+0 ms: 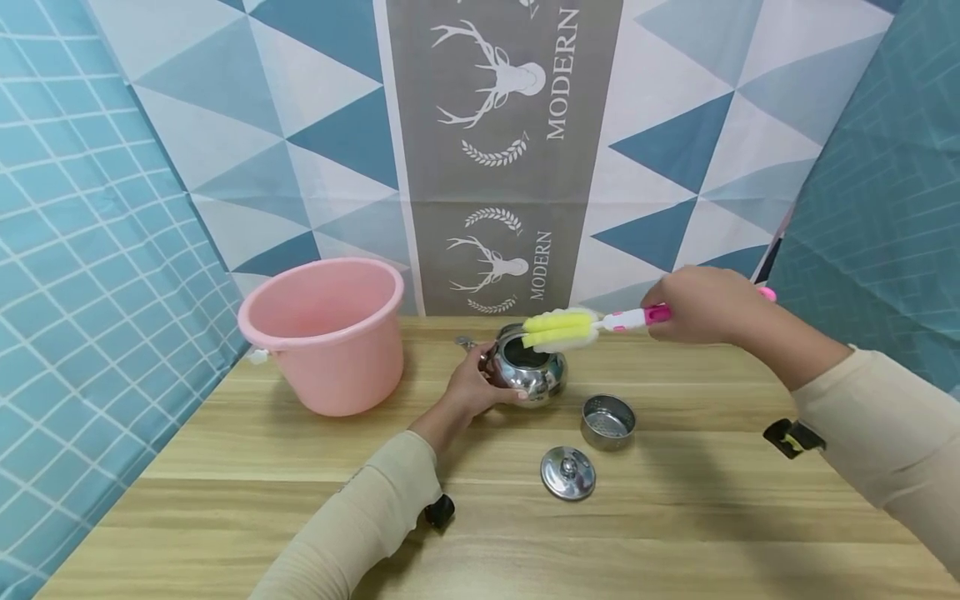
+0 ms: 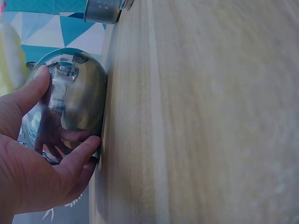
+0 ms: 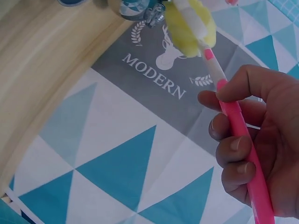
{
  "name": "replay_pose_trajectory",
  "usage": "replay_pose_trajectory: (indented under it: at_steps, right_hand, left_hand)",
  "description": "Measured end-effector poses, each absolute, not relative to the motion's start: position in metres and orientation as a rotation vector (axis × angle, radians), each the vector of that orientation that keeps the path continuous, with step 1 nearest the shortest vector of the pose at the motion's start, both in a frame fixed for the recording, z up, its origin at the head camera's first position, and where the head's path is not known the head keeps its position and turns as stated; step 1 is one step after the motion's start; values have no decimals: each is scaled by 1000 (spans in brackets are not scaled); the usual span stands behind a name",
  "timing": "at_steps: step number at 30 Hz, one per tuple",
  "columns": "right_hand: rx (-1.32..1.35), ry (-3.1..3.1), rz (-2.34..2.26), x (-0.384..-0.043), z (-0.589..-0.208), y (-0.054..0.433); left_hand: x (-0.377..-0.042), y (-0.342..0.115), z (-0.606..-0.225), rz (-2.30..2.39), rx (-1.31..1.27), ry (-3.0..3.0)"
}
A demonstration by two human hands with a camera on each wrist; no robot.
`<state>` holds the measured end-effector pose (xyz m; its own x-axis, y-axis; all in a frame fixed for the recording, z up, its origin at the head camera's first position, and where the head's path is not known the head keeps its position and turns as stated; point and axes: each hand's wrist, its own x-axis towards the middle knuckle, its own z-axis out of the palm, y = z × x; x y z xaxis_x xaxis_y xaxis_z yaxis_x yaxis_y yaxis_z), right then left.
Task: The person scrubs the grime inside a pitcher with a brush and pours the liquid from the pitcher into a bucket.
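My left hand (image 1: 474,385) grips a shiny steel teapot (image 1: 543,381) on the wooden table, thumb on one side and fingers on the other. The teapot's top is uncovered and its dark inside shows. In my right hand (image 1: 708,307) is a bottle brush (image 1: 562,327) with a yellow and white sponge head, its pink handle (image 3: 240,135) wrapped by curled fingers. The sponge head overlaps the teapot's opening in the head view. In front of the teapot lie its round steel lid (image 1: 567,473), knob up, and a perforated steel strainer basket (image 1: 608,422).
A pink bucket (image 1: 341,357) stands at the left on the table (image 1: 480,542). Behind the table hangs a patterned cloth (image 1: 495,175) with deer heads and triangles. Blue tiled sheets (image 1: 90,275) flank both sides.
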<state>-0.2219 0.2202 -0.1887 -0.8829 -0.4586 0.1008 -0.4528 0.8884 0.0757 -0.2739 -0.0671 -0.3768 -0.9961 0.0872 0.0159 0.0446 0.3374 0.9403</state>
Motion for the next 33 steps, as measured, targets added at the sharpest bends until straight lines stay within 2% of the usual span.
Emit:
replay_pose_trajectory:
  at_steps: [16,33]
  right_hand:
    - [739,-2939,-479,-250,-163,172]
    - [742,-2892,-746,-264,-170,120]
  left_hand:
    - [-275,-65,-376,1772,111,2543]
    - [-274,-67,-377,1778,131,2548]
